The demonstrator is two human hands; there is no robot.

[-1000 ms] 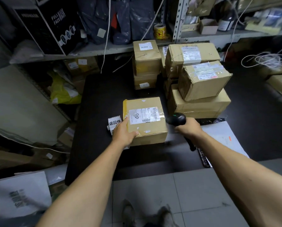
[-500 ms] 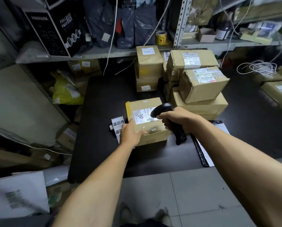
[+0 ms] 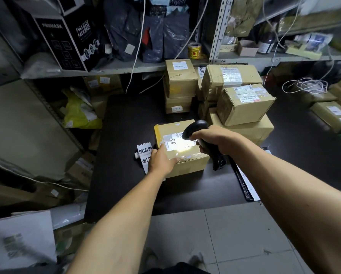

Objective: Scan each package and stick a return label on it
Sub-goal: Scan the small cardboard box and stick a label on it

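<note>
A small cardboard package lies on the black table, white shipping label up. My left hand rests on its near left corner, thumb on top. My right hand grips a black barcode scanner just above the package, its head pointing down at the label. A bright patch of scanner light falls on the label. A strip of white return labels with black characters lies left of the package, partly under my left hand.
Several stacked cardboard packages stand behind and to the right on the table. A paper sheet on a dark pad lies at the table's right front edge. Shelves with a black box and bags rise behind.
My right hand carried the scanner leftward from beside the package to above its label. The scanner light now shines on the label. My left hand stayed on the package corner.
</note>
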